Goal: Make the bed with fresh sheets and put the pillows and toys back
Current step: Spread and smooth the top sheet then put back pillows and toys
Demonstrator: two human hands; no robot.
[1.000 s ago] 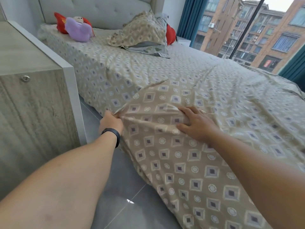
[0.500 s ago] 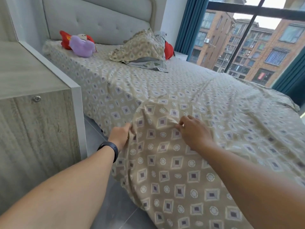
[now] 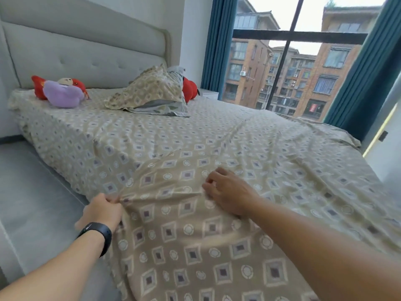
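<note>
Beige patterned top sheet (image 3: pixel 217 235) lies spread over the lower part of the bed, its near corner gathered between the two hands and its edge hanging down the bed's side below them. The left hand (image 3: pixel 102 210), wearing a black wristband (image 3: pixel 97 234), pinches a fold of the fabric at the mattress edge; the right hand (image 3: pixel 227 192), just to the other side of that fold, rests on the cloth with its fingers curled into it, so the hands are apart with a ridge of sheet between them. As far as I can judge, the task is partway done: a matching fitted sheet (image 3: pixel 91 131) already covers the mattress beyond the hands, but the top sheet is wrinkled and stops well short of the headboard (image 3: pixel 86 46). Its long axis seems to run from the hands toward the window (image 3: pixel 303 68) side, with a diagonal crease pointing the same way. Far beyond the hands, a crumpled pillow (image 3: pixel 152 94) sits unplaced near the headboard, a purple plush toy (image 3: pixel 63 94) lies beyond the left hand, and a red plush toy (image 3: pixel 189 88) sits behind the pillow; straightening them looks to be what remains.
</note>
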